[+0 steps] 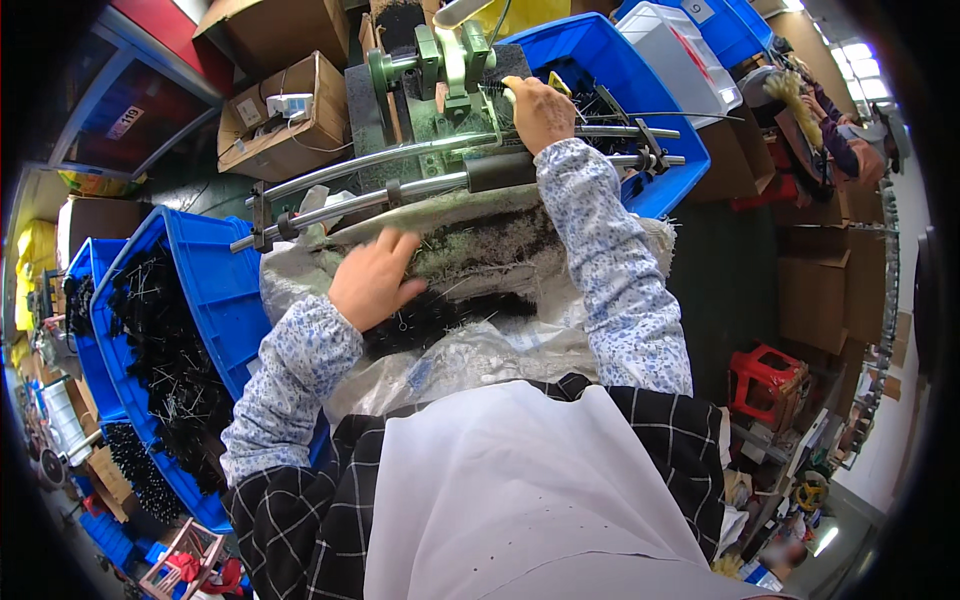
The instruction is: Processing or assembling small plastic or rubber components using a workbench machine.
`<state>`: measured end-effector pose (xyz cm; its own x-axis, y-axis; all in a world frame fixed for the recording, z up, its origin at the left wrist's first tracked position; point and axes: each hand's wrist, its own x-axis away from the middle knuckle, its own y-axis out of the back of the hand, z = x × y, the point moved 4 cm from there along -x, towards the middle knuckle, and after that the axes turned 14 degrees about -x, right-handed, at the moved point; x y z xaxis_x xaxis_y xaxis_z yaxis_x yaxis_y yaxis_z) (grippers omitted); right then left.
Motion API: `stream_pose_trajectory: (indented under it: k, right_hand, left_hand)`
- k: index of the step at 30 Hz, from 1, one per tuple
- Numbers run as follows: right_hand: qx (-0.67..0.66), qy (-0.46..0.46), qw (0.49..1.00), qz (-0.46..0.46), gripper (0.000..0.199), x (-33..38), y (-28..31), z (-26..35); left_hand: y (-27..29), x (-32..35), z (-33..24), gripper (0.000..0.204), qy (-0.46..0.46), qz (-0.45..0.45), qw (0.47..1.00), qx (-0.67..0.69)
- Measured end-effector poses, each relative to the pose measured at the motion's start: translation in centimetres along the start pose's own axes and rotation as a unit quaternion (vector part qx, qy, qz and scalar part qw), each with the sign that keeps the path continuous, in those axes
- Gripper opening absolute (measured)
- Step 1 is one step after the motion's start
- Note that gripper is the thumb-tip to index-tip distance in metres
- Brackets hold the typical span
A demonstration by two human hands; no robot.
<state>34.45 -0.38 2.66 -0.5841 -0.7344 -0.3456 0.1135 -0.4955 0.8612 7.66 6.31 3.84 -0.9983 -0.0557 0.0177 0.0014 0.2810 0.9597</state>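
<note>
My left hand (375,280) hovers over the pale woven sack (460,365) across my lap, its fingers apart and slightly smeared by motion. Beside it on the sack lie black bristles (495,308), with a thin wire ending in a small loop (403,322). My right hand (541,113) is closed at the right side of a green metal machine (455,75). What its fingers grip is mostly hidden; a dark ribbed piece (493,88) shows beside them. Two steel rods (345,208) run crosswise between the machine and my lap.
On the left, a blue bin (215,290) holds black brushes (165,340) with wire stems. Another blue bin (685,165) stands behind the right rod ends. An open cardboard box (290,115) is at the far left, a red stool (765,385) on the right. Another person (850,150) sits at the far right.
</note>
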Motion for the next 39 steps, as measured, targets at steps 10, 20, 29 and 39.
stream_pose_trajectory:
  k: [10, 20, 29, 39]
  right_hand:
    - [-0.005, -0.014, 1.000, -0.015, 0.022, -0.3, -0.8, -0.3]
    - [0.019, 0.043, 0.999, 0.002, 0.024, -1.8, -1.4, -1.3]
    - [-0.054, 0.022, 0.997, -0.053, 0.028, -0.3, -1.3, -2.3]
    - [0.012, 0.039, 0.995, -0.086, 0.011, -0.2, -3.3, 3.8]
  left_hand:
    - [-2.8, 1.7, 1.6, 0.039, 0.059, 0.119, 0.990, 0.038]
    - [1.9, -2.5, -0.3, 0.026, 0.011, -0.011, 0.990, 0.137]
    - [1.7, -2.8, 0.3, 0.029, 0.000, -0.012, 0.981, 0.192]
    - [1.4, -3.1, -0.6, 0.029, -0.026, -0.012, 0.984, 0.178]
